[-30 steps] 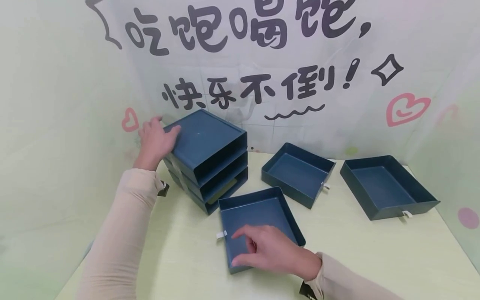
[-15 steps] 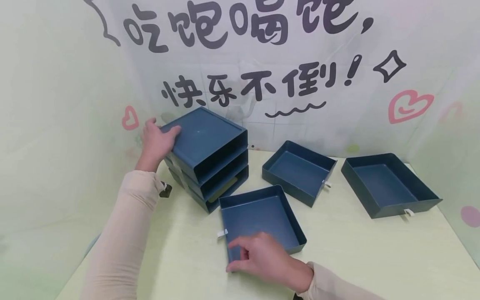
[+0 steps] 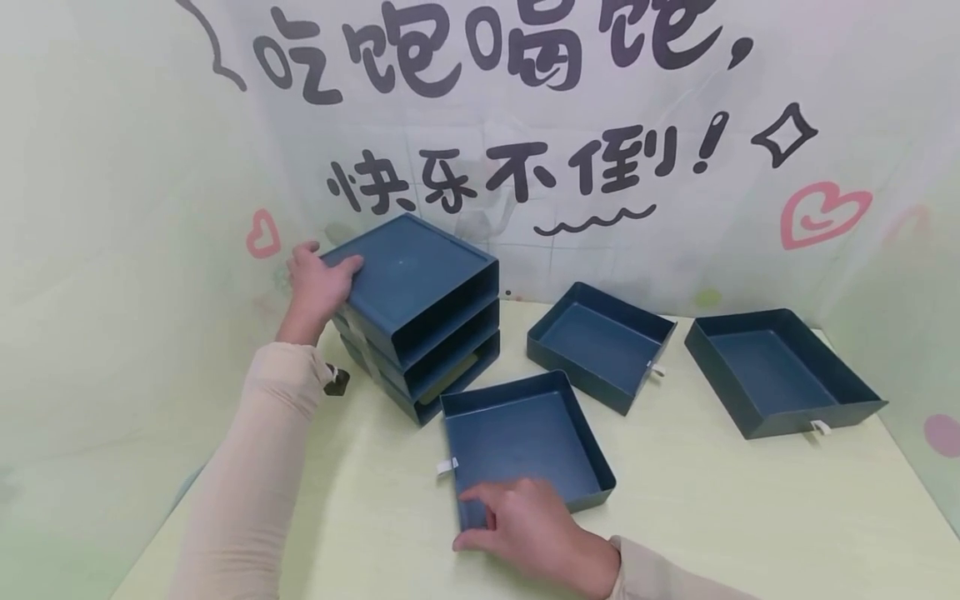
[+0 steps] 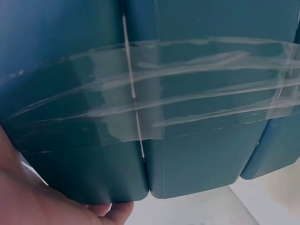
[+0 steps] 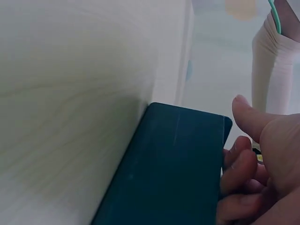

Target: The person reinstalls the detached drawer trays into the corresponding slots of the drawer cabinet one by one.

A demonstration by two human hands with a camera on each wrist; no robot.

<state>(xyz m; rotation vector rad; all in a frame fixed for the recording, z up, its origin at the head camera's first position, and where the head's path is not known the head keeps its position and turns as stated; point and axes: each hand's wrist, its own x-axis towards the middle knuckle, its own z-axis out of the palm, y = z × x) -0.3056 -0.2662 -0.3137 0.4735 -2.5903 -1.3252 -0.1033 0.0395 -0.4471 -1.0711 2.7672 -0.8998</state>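
A dark blue three-tier drawer unit (image 3: 408,271), bound with clear tape (image 4: 206,84), stands at the back left with its slots facing front right. My left hand (image 3: 318,287) grips its top left edge, thumb on top and fingers curled round the back corner. In front of the unit lies an empty blue drawer (image 3: 528,442) with a white pull tab (image 3: 447,467) at its left. My right hand (image 3: 528,529) is at this drawer's near wall. Its bent fingers (image 5: 239,173) reach over the rim, while the thumb stands apart from the wall.
Two more empty blue drawers, one in the middle (image 3: 600,337) and one at the right (image 3: 772,367), lie on the pale table (image 3: 712,500). A yellowish flat piece (image 3: 450,377) shows in the unit's lower slot. A printed cloth (image 3: 525,233) hangs close behind.
My right hand has moved a little left and toward me, from over the drawer to its near wall. The left hand keeps its place on the unit. The view has shifted slightly.
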